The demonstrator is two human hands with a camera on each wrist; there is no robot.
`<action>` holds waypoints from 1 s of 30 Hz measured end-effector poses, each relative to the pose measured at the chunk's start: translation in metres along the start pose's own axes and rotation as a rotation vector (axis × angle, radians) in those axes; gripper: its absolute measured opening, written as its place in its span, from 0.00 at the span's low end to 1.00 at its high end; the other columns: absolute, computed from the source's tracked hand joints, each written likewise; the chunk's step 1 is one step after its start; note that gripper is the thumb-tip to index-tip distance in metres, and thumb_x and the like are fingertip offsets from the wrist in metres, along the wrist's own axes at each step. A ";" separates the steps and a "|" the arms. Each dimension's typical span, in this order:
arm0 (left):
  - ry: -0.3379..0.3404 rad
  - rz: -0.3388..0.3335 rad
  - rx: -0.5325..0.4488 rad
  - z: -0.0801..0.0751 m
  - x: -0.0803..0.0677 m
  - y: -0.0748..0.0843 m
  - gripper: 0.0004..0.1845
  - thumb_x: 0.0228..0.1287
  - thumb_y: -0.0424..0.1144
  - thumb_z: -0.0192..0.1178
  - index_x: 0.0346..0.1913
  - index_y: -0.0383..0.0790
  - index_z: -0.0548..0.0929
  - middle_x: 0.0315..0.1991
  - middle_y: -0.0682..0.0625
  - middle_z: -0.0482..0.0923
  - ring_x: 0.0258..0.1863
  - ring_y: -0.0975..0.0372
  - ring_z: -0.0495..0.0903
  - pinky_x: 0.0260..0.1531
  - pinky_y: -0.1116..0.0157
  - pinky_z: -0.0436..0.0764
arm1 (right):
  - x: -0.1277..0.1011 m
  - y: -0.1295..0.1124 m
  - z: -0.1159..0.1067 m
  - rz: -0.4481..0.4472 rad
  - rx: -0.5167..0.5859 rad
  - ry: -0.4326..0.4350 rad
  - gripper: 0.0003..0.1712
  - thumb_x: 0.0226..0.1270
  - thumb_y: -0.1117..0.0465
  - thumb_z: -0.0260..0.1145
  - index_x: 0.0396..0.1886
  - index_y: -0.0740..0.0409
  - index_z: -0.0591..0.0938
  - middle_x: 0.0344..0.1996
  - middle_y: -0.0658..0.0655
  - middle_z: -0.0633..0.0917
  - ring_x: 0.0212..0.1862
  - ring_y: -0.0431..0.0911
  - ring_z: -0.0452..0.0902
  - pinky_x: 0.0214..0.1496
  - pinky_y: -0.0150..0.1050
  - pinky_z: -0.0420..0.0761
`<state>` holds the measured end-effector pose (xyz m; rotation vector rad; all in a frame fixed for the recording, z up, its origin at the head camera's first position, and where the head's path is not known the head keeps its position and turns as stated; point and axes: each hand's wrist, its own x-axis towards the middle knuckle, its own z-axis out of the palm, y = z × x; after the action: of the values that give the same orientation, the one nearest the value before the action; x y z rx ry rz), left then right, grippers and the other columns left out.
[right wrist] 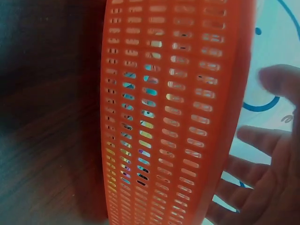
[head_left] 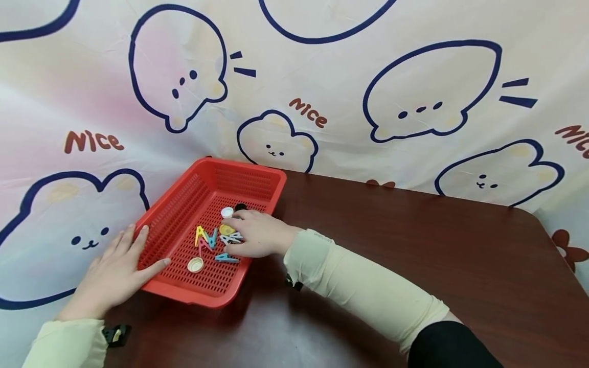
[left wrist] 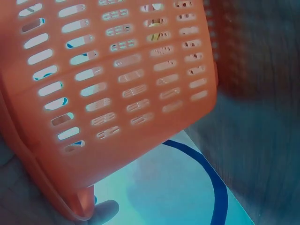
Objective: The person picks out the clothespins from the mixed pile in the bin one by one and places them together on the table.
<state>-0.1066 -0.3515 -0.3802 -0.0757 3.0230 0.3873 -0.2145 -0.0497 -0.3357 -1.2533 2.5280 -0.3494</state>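
Observation:
A red plastic basket [head_left: 202,299] stands on the table, with bottle caps and clothespins on its slotted floor. My left hand [head_left: 114,271] rests on its left rim, fingers straight and thumb spread along the front corner. Over the right rim reaches my right hand [head_left: 257,232], its fingers spread and bent slightly down above the small things. Nearest it lie white clothespins [head_left: 229,239], a yellow cap [head_left: 225,230], a white cap [head_left: 227,212], a black cap [head_left: 240,207] and a light-blue clothespin [head_left: 226,258]. The right wrist view shows spread fingers [right wrist: 260,140] holding nothing beyond the basket wall [right wrist: 187,108].
Farther left in the basket are a yellow clothespin [head_left: 199,235], a blue clothespin [head_left: 212,239], a pink clothespin [head_left: 204,247] and a cream cap [head_left: 195,265]. The dark brown table [head_left: 414,245] extends right. A printed cloth [head_left: 340,102] hangs behind it.

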 end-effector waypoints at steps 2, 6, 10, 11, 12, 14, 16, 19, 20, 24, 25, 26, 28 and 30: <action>0.001 -0.001 -0.001 -0.002 0.000 0.000 0.60 0.69 0.73 0.51 0.80 0.28 0.41 0.78 0.22 0.33 0.74 0.25 0.37 0.58 0.18 0.49 | 0.009 -0.002 -0.002 0.008 -0.018 -0.029 0.35 0.74 0.44 0.63 0.77 0.49 0.72 0.75 0.53 0.70 0.71 0.45 0.67 0.72 0.38 0.69; 0.001 0.005 0.027 -0.003 0.001 -0.001 0.59 0.70 0.72 0.51 0.80 0.26 0.41 0.78 0.21 0.35 0.74 0.25 0.39 0.57 0.18 0.51 | 0.028 -0.011 -0.005 -0.005 -0.075 -0.103 0.27 0.75 0.50 0.65 0.70 0.52 0.79 0.61 0.49 0.82 0.54 0.38 0.77 0.56 0.31 0.76; 0.000 0.009 0.048 -0.001 -0.001 0.001 0.59 0.70 0.71 0.51 0.79 0.25 0.42 0.77 0.20 0.37 0.74 0.25 0.40 0.57 0.19 0.53 | 0.039 -0.027 -0.006 -0.005 -0.100 -0.174 0.21 0.75 0.53 0.65 0.64 0.52 0.82 0.48 0.46 0.85 0.38 0.38 0.75 0.40 0.31 0.73; -0.002 0.009 0.047 -0.001 -0.002 0.002 0.59 0.70 0.71 0.51 0.80 0.25 0.42 0.77 0.20 0.36 0.74 0.25 0.40 0.58 0.19 0.53 | 0.041 -0.031 -0.005 0.005 -0.109 -0.191 0.21 0.75 0.53 0.65 0.64 0.51 0.82 0.47 0.46 0.84 0.37 0.37 0.74 0.39 0.31 0.72; -0.005 0.007 0.045 -0.001 -0.003 0.004 0.59 0.70 0.71 0.52 0.80 0.25 0.42 0.77 0.20 0.36 0.74 0.25 0.40 0.58 0.19 0.52 | 0.042 -0.034 -0.005 0.012 -0.114 -0.209 0.20 0.75 0.53 0.65 0.63 0.51 0.82 0.47 0.46 0.84 0.38 0.38 0.74 0.40 0.31 0.72; -0.008 0.007 0.032 -0.002 -0.004 0.006 0.60 0.68 0.72 0.53 0.80 0.26 0.42 0.78 0.21 0.35 0.74 0.25 0.39 0.59 0.20 0.51 | 0.044 -0.038 -0.002 0.023 -0.129 -0.237 0.18 0.75 0.53 0.65 0.61 0.50 0.82 0.45 0.46 0.84 0.37 0.39 0.73 0.38 0.32 0.70; -0.008 0.003 0.016 -0.002 -0.005 0.008 0.60 0.68 0.72 0.53 0.81 0.27 0.42 0.78 0.22 0.35 0.75 0.26 0.38 0.60 0.20 0.49 | 0.047 -0.041 0.001 0.016 -0.146 -0.245 0.17 0.74 0.54 0.66 0.60 0.50 0.82 0.44 0.46 0.84 0.37 0.38 0.73 0.37 0.32 0.70; -0.004 -0.001 -0.001 -0.002 -0.004 0.011 0.60 0.67 0.72 0.54 0.81 0.28 0.42 0.78 0.22 0.35 0.75 0.26 0.37 0.60 0.20 0.48 | 0.052 -0.043 0.007 0.001 -0.156 -0.246 0.19 0.74 0.58 0.66 0.62 0.49 0.82 0.48 0.46 0.85 0.39 0.38 0.73 0.38 0.32 0.70; -0.003 -0.002 -0.003 -0.002 -0.004 0.011 0.60 0.68 0.72 0.54 0.81 0.28 0.42 0.78 0.22 0.35 0.75 0.26 0.37 0.60 0.19 0.47 | 0.054 -0.042 0.009 -0.002 -0.165 -0.245 0.18 0.74 0.58 0.66 0.61 0.49 0.83 0.48 0.47 0.85 0.39 0.38 0.74 0.38 0.31 0.71; 0.000 -0.001 -0.011 -0.003 -0.002 0.013 0.60 0.68 0.72 0.53 0.81 0.28 0.44 0.79 0.23 0.36 0.76 0.27 0.37 0.61 0.20 0.47 | 0.060 -0.040 0.018 0.037 -0.183 -0.287 0.16 0.73 0.60 0.66 0.59 0.48 0.83 0.51 0.48 0.85 0.41 0.39 0.74 0.38 0.32 0.71; 0.001 -0.002 -0.012 -0.003 -0.002 0.013 0.60 0.68 0.72 0.53 0.81 0.28 0.44 0.79 0.23 0.36 0.76 0.27 0.37 0.62 0.20 0.46 | 0.061 -0.040 0.021 0.049 -0.195 -0.299 0.15 0.74 0.60 0.66 0.58 0.48 0.84 0.51 0.48 0.85 0.40 0.40 0.74 0.38 0.32 0.70; 0.001 -0.002 -0.014 -0.003 -0.003 0.013 0.60 0.68 0.73 0.52 0.81 0.28 0.44 0.79 0.23 0.36 0.76 0.27 0.37 0.62 0.20 0.46 | 0.062 -0.039 0.023 0.054 -0.213 -0.311 0.13 0.74 0.60 0.66 0.55 0.48 0.84 0.49 0.48 0.85 0.40 0.40 0.74 0.37 0.33 0.70; 0.003 -0.006 -0.013 -0.002 -0.004 0.012 0.60 0.68 0.73 0.52 0.80 0.27 0.45 0.79 0.22 0.36 0.76 0.27 0.38 0.62 0.21 0.46 | 0.062 -0.039 0.029 0.062 -0.248 -0.334 0.11 0.75 0.60 0.65 0.53 0.46 0.84 0.48 0.47 0.84 0.40 0.41 0.73 0.38 0.33 0.70; 0.006 -0.012 -0.015 -0.002 -0.006 0.011 0.60 0.68 0.73 0.51 0.80 0.26 0.46 0.78 0.22 0.36 0.76 0.27 0.38 0.63 0.21 0.46 | 0.062 -0.040 0.033 0.059 -0.285 -0.351 0.06 0.77 0.59 0.63 0.48 0.46 0.83 0.45 0.47 0.83 0.39 0.40 0.73 0.38 0.33 0.70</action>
<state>-0.1017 -0.3411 -0.3755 -0.0965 3.0243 0.4100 -0.2089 -0.1256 -0.3622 -1.2073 2.3556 0.2359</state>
